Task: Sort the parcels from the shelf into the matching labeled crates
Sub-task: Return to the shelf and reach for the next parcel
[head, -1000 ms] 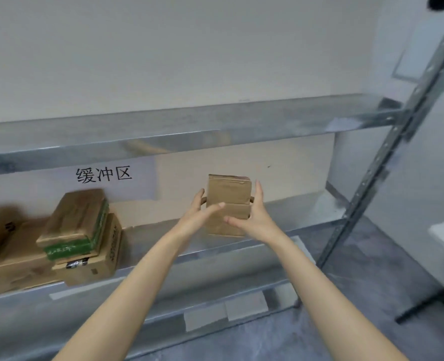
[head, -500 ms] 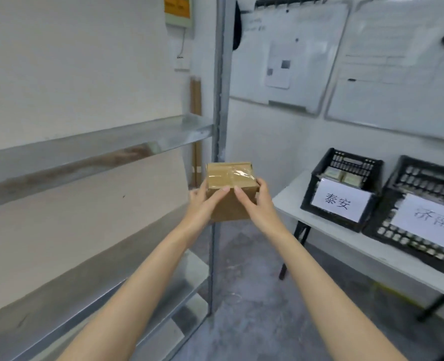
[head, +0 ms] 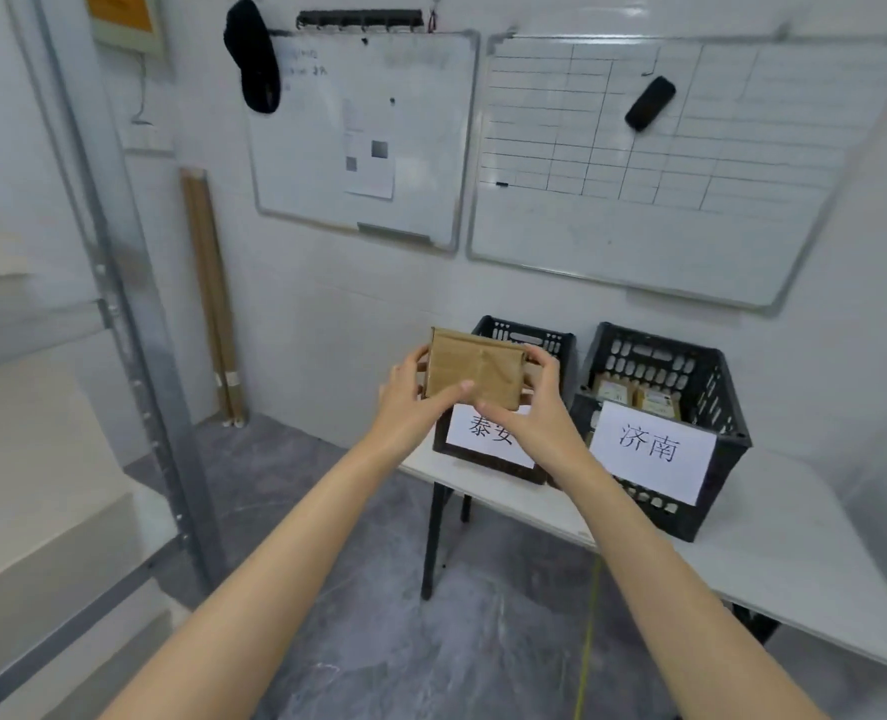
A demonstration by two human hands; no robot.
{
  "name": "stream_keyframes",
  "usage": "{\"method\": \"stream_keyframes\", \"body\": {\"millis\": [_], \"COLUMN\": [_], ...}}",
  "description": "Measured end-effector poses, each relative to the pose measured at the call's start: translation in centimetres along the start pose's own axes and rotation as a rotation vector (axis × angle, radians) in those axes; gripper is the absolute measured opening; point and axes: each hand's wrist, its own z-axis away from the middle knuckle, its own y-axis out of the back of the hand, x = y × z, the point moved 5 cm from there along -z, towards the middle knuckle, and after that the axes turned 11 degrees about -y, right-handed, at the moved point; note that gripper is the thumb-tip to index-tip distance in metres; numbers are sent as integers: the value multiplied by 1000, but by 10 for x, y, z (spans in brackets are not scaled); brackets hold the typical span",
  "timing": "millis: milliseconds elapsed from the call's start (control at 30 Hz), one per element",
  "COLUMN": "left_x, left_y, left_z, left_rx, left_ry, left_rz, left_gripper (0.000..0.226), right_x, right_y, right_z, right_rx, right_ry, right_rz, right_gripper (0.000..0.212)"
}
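Gripping a brown parcel [head: 475, 374], left hand [head: 410, 407] and right hand [head: 532, 420], fingers [head: 457, 389] curled round it, black crate [head: 527, 332] label [head: 475, 441] partly hidden.

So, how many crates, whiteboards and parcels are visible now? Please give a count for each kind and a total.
Crates: 2, left crate and right crate
Whiteboards: 2, left whiteboard and right whiteboard
Parcels in view: 3, held parcel and two parcels in the right crate; left crate's inside is hidden
Total: 7
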Motion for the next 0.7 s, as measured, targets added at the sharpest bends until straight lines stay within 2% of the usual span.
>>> {"method": "stream_keyframes", "body": {"millis": [100,200,233,333,467,700], "left_x": [0,-1,-4,-12,-27,-62], "left_y": [-37,-67,-77,-103,-136,-195], "left_z": [-29,-53,-62,-89,-122,-197], "left_rx": [-26,-68,-85,-136,-212,-290], "left_ry": [-29,-50,-60,-103,-112,-213], "left_rz": [23,26,43,19,-63,-102], "left_gripper": [95,68,66,76,110,103], "right_x": [16,28,33,48,67,102], "right_y": [37,65,73,94,121,162], "right_z": [-21,-40,-47,-68,-96,-166], "right_rx": [25,66,79,114,170,273], "right_ry": [-10,-3,-4,-13,-40,-55], "right_rz": [-8,15,26,44,97,178], "right_gripper": [96,108,111,119,122,119]}}
